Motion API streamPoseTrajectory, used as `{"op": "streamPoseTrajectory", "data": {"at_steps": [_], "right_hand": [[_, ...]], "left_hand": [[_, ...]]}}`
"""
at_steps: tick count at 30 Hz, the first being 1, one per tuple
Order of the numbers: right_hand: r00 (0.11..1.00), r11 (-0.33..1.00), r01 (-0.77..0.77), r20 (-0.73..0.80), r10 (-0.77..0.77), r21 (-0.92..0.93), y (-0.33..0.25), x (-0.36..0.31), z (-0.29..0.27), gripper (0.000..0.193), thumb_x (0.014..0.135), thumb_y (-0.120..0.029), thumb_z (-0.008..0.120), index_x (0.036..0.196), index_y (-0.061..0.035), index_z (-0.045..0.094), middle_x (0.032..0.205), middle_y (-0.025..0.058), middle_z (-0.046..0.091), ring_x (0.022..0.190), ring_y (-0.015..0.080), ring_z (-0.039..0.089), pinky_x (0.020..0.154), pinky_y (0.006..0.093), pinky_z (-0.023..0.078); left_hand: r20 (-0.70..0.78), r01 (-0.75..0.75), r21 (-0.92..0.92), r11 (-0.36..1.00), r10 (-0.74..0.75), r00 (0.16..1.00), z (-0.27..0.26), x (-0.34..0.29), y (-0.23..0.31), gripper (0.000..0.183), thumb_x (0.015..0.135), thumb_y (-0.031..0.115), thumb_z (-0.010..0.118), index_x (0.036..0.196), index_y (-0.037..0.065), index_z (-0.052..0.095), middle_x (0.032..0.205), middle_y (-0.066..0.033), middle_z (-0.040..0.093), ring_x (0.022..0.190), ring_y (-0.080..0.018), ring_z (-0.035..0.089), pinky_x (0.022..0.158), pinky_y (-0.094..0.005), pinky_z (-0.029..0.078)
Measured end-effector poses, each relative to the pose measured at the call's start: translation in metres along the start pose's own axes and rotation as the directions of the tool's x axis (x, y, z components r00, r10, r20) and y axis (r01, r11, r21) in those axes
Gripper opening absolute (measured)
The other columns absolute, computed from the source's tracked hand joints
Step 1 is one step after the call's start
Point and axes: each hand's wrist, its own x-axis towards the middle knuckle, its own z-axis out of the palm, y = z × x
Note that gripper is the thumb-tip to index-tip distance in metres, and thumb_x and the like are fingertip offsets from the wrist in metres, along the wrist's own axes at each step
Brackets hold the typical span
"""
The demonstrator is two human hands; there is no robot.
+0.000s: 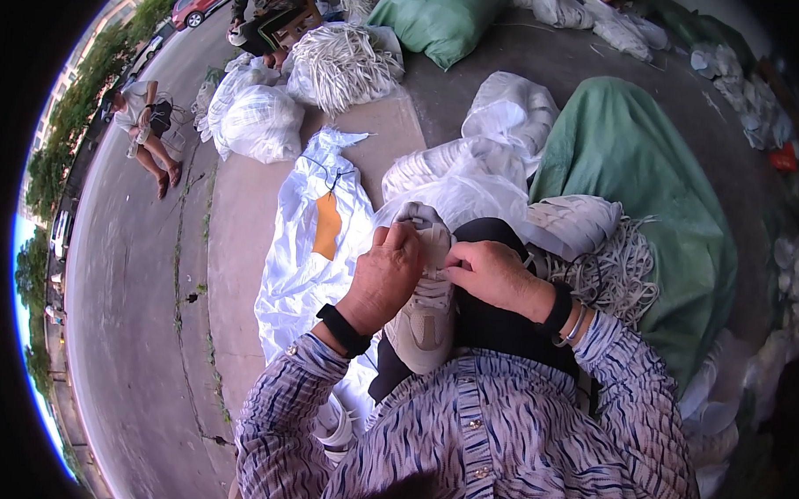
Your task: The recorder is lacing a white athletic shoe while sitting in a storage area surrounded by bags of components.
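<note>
A beige and white sneaker [423, 328] rests on my lap, its toe toward me and its grey collar away. Pale shoelace [431, 293] crosses the lower part of its tongue. My left hand [386, 274] is closed at the sneaker's left side, fingers curled against the upper near the eyelets. On the opposite side, my right hand [494, 274] pinches at the eyelet edge with thumb and forefinger; the lace end there is too small to make out clearly. Both wrists wear dark bands, and the right one also has a metal bangle.
White lace bundles [623, 270] lie to my right against a large green sack [636, 161]. Bagged pale shoes [499, 169] sit ahead. A white plastic sheet [284, 272] with an orange patch spreads leftward. Farther off are stuffed bags [261, 126], a seated person and someone bending [148, 131].
</note>
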Motion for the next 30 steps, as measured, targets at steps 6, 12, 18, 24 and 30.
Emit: {"op": "streamPoseTrajectory", "data": {"at_steps": [6,12,18,24,30], "right_hand": [[0.991,0.993,-0.121,0.064,0.120,0.008,0.003,0.005,-0.006,0.018,0.079,-0.019,0.063,0.080,-0.0020,0.058,0.072,0.0130,0.063,0.069,0.0283,0.063,0.061,0.0370,0.048],[0.999,0.995,-0.030,-0.025,0.028,-0.090,-0.004,0.003,0.003,0.014,0.077,-0.014,0.064,0.082,-0.0045,0.056,0.068,0.0117,0.061,0.067,0.0284,0.063,0.059,0.0384,0.047],[0.997,0.976,0.054,-0.048,-0.065,-0.209,0.000,0.005,0.002,0.016,0.076,-0.014,0.064,0.087,-0.0069,0.055,0.071,0.0121,0.062,0.072,0.0310,0.063,0.063,0.0401,0.048],[0.990,0.967,0.141,0.001,-0.144,-0.212,0.002,0.004,0.000,0.021,0.076,-0.011,0.062,0.094,-0.0066,0.054,0.076,0.0131,0.062,0.076,0.0315,0.063,0.064,0.0413,0.048],[0.949,0.907,0.261,-0.082,-0.303,-0.332,-0.006,0.003,0.002,0.020,0.075,-0.013,0.064,0.091,-0.0069,0.055,0.075,0.0111,0.060,0.075,0.0329,0.063,0.065,0.0420,0.050]], "left_hand": [[0.061,-0.090,-0.061,0.994,0.094,0.994,-0.021,-0.003,0.000,0.017,0.079,0.013,0.059,0.094,0.005,0.061,0.109,-0.0092,0.049,0.102,-0.0272,0.049,0.071,-0.0377,0.053],[0.051,-0.273,0.072,0.959,0.270,0.962,-0.025,0.011,-0.001,0.018,0.071,0.015,0.063,0.086,0.006,0.067,0.104,-0.0105,0.051,0.102,-0.0269,0.050,0.078,-0.0378,0.050],[0.245,-0.156,0.070,0.985,0.135,0.960,-0.009,0.014,-0.022,0.015,0.072,0.015,0.062,0.083,0.006,0.067,0.102,-0.0115,0.052,0.099,-0.0261,0.052,0.075,-0.0367,0.052],[0.262,-0.132,-0.160,0.978,0.171,0.950,-0.032,0.018,-0.013,0.022,0.073,0.014,0.063,0.094,0.007,0.066,0.104,-0.0102,0.050,0.098,-0.0264,0.051,0.075,-0.0371,0.052],[0.240,0.001,-0.026,1.000,0.005,0.971,-0.016,0.011,0.002,0.023,0.072,0.013,0.064,0.094,0.011,0.068,0.105,-0.0090,0.049,0.103,-0.0276,0.048,0.077,-0.0378,0.051]]}}
